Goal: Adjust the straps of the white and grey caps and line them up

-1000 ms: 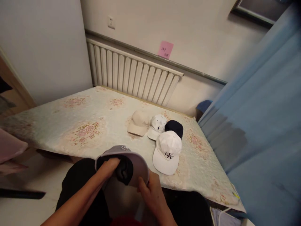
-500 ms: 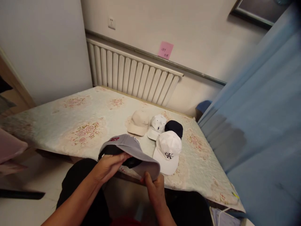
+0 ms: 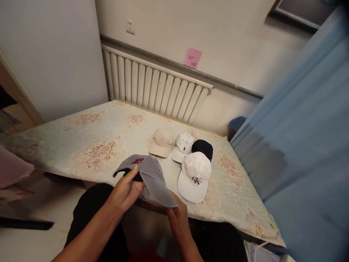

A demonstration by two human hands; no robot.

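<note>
A grey baseball cap (image 3: pixel 152 174) with a dark red emblem is held above the near edge of the bed, its brim angled down to the right. My left hand (image 3: pixel 127 191) grips the cap's lower rim, thumb on the outside near the emblem and fingers inside the crown. At the brim's tip, my right hand (image 3: pixel 177 214) is closed on the edge, its fingers partly hidden. Beyond lie a beige cap (image 3: pixel 161 142), a small white cap (image 3: pixel 183 146), a black cap (image 3: pixel 203 147) and a white cap with black letters (image 3: pixel 195 176).
The caps lie on a bed (image 3: pixel 68 145) with a flowered cover. Behind it are a radiator (image 3: pixel 155 85) and a wall with a pink note (image 3: pixel 193 58). A blue curtain (image 3: pixel 300 138) hangs along the right side. Pink cloth (image 3: pixel 15 169) shows at the left edge.
The grey cap has been turned so more of its outer side and emblem show. My left thumb has moved onto the outside, and the brim's tip has shifted slightly left and down.
</note>
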